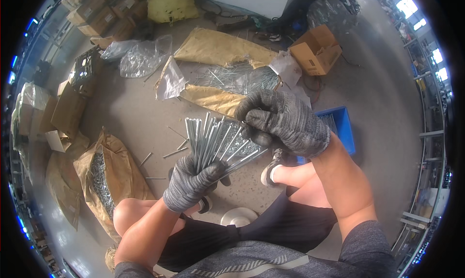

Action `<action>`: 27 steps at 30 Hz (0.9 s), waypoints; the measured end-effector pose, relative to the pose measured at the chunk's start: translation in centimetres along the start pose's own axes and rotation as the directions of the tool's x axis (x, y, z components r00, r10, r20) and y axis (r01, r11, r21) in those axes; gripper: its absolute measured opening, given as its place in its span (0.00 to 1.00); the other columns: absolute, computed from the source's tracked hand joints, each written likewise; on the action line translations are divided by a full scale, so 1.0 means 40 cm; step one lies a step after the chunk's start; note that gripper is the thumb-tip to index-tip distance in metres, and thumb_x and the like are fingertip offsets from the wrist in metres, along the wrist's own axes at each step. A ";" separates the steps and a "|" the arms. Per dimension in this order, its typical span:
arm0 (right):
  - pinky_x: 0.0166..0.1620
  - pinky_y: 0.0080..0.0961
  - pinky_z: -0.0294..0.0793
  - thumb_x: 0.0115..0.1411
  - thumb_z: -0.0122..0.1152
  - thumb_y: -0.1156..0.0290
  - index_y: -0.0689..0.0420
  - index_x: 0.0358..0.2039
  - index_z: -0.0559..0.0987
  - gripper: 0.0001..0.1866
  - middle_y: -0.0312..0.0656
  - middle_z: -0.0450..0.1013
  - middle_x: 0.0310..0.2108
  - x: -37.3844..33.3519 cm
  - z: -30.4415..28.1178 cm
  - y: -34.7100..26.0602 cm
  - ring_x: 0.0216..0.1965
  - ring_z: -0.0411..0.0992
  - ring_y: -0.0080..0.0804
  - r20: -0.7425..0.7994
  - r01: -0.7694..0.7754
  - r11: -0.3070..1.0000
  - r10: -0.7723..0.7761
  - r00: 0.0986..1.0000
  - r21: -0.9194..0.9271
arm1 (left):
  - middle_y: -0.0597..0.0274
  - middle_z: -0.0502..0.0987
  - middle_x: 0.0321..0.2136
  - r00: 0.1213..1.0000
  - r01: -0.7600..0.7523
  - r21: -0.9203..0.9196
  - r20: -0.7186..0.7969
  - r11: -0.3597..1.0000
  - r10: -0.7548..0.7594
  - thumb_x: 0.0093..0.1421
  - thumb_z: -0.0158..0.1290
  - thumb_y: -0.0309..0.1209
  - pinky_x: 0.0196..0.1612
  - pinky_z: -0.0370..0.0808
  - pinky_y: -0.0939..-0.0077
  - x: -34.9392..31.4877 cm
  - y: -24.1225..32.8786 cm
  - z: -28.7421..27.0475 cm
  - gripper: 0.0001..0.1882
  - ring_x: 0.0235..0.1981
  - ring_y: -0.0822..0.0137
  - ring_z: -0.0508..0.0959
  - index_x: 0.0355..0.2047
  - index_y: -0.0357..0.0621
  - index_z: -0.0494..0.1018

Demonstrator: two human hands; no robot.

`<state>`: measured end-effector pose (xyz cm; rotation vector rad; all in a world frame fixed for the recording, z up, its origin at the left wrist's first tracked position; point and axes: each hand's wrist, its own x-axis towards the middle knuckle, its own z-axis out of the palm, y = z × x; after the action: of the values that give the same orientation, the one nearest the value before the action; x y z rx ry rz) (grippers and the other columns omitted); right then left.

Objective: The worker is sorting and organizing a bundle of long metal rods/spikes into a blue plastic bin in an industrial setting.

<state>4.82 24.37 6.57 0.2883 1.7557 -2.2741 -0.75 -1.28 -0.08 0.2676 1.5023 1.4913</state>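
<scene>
My left hand [188,182], in a grey knit glove with dark fingers, is closed around the lower ends of a fanned bundle of thin silver metal rods [206,141]. The rods point up and away, and a few lean out to the right. My right hand [289,122], gloved alike, is just right of the rod tips with its fingers curled together. Whatever its fingers hold, if anything, is hidden. Behind the bundle lies a pile of small shiny metal pieces [246,148], partly covered by the rods and my hands.
A torn tan sack [213,44] spills more rods ahead. Right stand a blue bin [345,129] with rods and an open carton [317,50]. At left lie another sack [131,174] of metal pieces, clear plastic [143,57] and stacked boxes [92,11]. Loose rods [175,152] lie on the floor.
</scene>
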 end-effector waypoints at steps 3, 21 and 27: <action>0.26 0.14 0.68 0.66 0.58 0.72 0.61 0.44 0.78 0.08 0.36 0.76 0.29 -0.007 0.004 -0.013 0.25 0.69 0.15 -0.004 -0.040 0.999 0.040 0.999 -0.026 | 0.59 0.81 0.26 1.000 -0.015 -0.013 0.004 1.000 0.015 0.60 0.62 0.45 0.29 0.74 0.79 0.001 -0.004 -0.001 0.19 0.26 0.71 0.79 0.34 0.39 0.76; 0.30 0.11 0.68 0.69 0.54 0.66 0.60 0.48 0.77 0.13 0.36 0.76 0.36 -0.004 -0.044 0.027 0.30 0.69 0.14 0.128 0.082 0.997 -0.079 0.989 -0.016 | 0.68 0.81 0.26 0.993 -0.090 0.083 0.086 0.992 0.083 0.61 0.59 0.53 0.30 0.69 0.80 -0.001 0.008 0.004 0.23 0.25 0.78 0.73 0.35 0.43 0.80; 0.31 0.10 0.69 0.68 0.56 0.67 0.59 0.51 0.75 0.14 0.36 0.76 0.37 0.001 -0.029 0.030 0.31 0.69 0.14 0.104 0.099 0.994 -0.103 0.989 0.049 | 0.68 0.80 0.24 0.992 -0.083 0.020 0.096 0.996 0.081 0.61 0.59 0.52 0.28 0.68 0.81 -0.003 -0.002 0.000 0.23 0.24 0.78 0.71 0.33 0.43 0.80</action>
<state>5.15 25.20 5.17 0.0862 1.7058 -2.3531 -0.67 -1.39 -0.08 0.4133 1.4483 1.5048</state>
